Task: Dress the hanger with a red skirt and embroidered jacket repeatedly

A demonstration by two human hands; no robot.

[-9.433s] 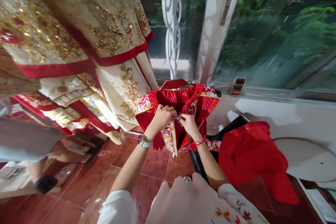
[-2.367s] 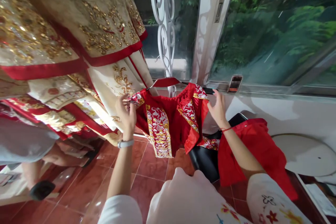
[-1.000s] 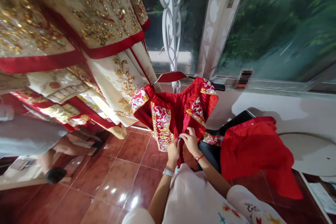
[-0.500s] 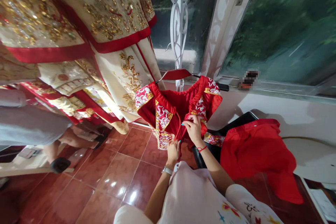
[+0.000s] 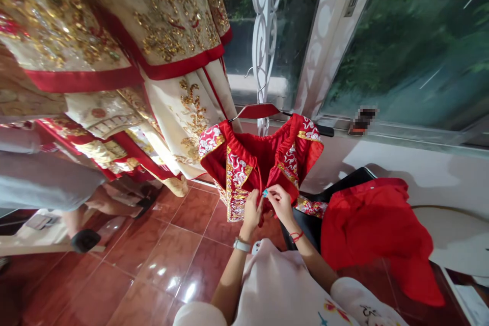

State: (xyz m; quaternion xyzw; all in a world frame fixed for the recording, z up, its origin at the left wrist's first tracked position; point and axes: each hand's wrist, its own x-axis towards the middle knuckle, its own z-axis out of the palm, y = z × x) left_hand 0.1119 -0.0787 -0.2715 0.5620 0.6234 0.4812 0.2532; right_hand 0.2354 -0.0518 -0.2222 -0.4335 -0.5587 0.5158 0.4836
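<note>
At a red top on a hanger by the window, pinching a tie between closed fingertips of the right hand, with curled left hand just beside, of unclear grip.

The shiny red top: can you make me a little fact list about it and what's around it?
Thing: red embroidered top on a hanger
Left hand: at the top's front, grip unclear
Right hand: fingers pinched at a red tie
Beside: red cloth over a black chair
Behind: white scrollwork, window
Left of picture: gold-embroidered garments
</note>
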